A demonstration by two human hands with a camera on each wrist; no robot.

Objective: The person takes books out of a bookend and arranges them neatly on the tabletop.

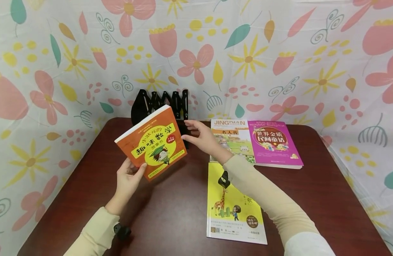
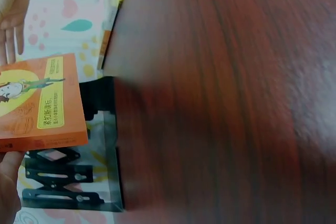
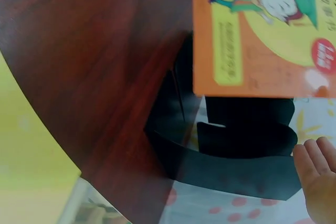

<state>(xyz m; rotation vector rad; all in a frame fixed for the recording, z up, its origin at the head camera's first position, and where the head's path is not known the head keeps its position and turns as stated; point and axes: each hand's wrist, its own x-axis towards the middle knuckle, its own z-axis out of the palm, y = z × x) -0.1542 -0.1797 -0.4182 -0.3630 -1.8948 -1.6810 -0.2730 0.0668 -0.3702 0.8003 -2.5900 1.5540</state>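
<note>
An orange book (image 1: 142, 133) with a cartoon child in a green graduation cap on its cover tilts above the table. My left hand (image 1: 127, 181) grips its lower left corner, thumb on the cover and fingers behind. Just right of the book, my right hand (image 1: 201, 137) is held out with its fingers straight and nothing in it. Behind the book stands a black expandable metal book rack (image 1: 142, 101), partly hidden by it. In the right wrist view, the fingers of my right hand (image 3: 320, 182) are beside the end panel of the rack (image 3: 226, 169).
On the table's right side lie a yellow book (image 1: 228, 220) with a giraffe, a white and green book (image 1: 228, 124), and a purple book (image 1: 273, 142). My right forearm passes over the yellow one. A flowered cloth (image 1: 196, 35) hangs behind the dark red wooden table (image 1: 171, 217).
</note>
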